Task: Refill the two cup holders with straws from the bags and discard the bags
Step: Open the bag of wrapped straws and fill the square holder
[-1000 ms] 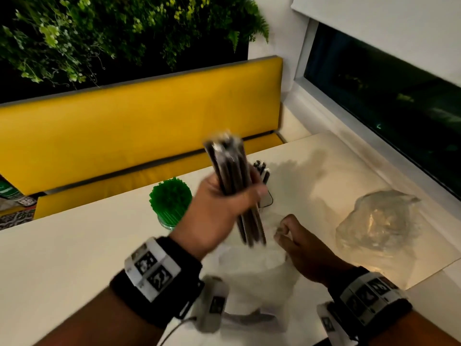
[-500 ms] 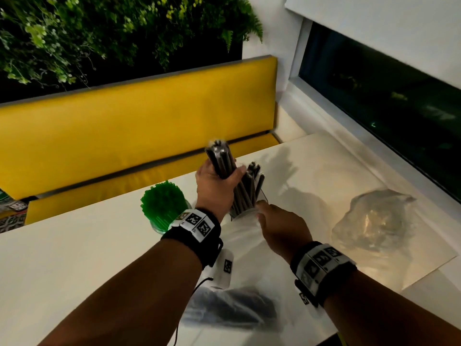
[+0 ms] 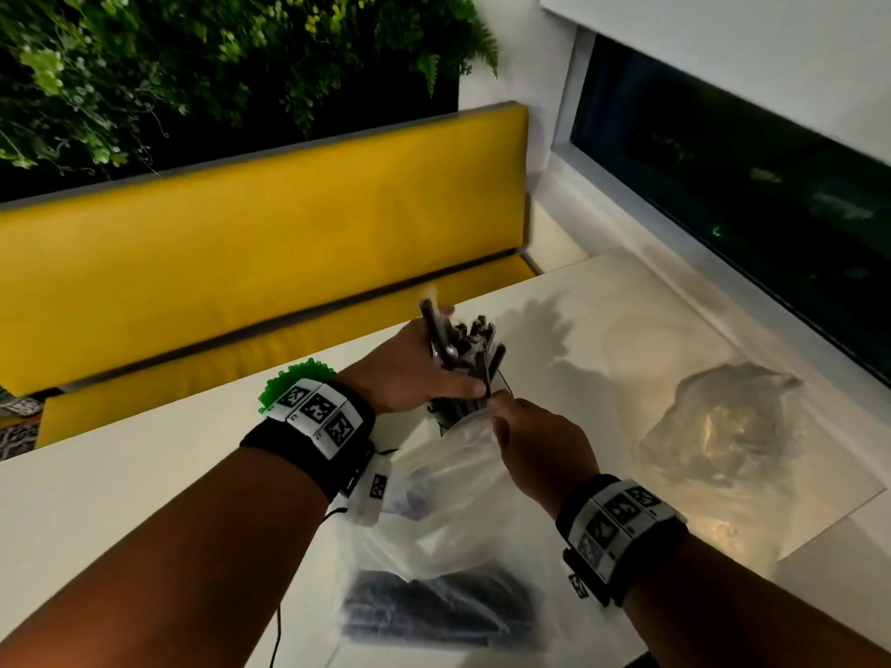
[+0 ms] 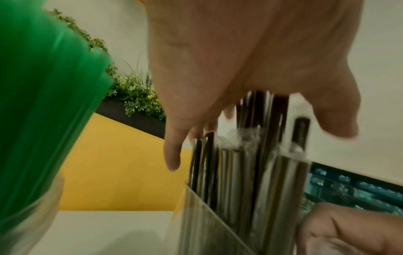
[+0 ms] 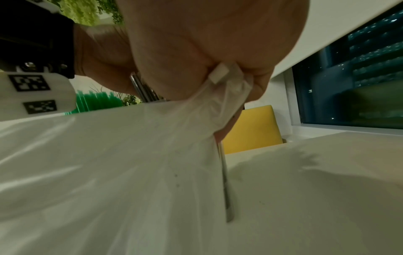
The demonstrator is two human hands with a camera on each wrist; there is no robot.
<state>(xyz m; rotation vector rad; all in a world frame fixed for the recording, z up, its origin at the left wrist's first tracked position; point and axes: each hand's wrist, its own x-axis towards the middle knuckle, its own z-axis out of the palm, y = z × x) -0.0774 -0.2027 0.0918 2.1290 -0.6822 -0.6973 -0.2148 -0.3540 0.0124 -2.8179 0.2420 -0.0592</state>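
My left hand [image 3: 434, 368] grips a bundle of black straws [image 3: 458, 344] from the side, and their lower ends stand in the clear cup holder [image 3: 455, 414]. In the left wrist view the fingers [image 4: 172, 155] reach over the straws [image 4: 240, 172] inside the holder [image 4: 202, 215]. Just right of the holder, my right hand [image 3: 506, 417] pinches the top edge of a clear plastic bag [image 3: 448, 503]. More black straws [image 3: 434, 609] lie in the bag's bottom. A second holder of green straws [image 3: 289, 383] stands on the left, half hidden behind my left wrist.
An empty crumpled plastic bag [image 3: 723, 426] lies on the white table [image 3: 120, 499] to the right. A yellow bench [image 3: 241, 253] runs behind the table, with plants above it. A dark window [image 3: 747, 195] lines the right side. One loose straw [image 5: 225, 186] hangs by the pinched bag.
My left hand carried the bundle of black straws forward and lowered it into the clear holder. My right hand moved forward to the holder, bringing the bag's edge with it.
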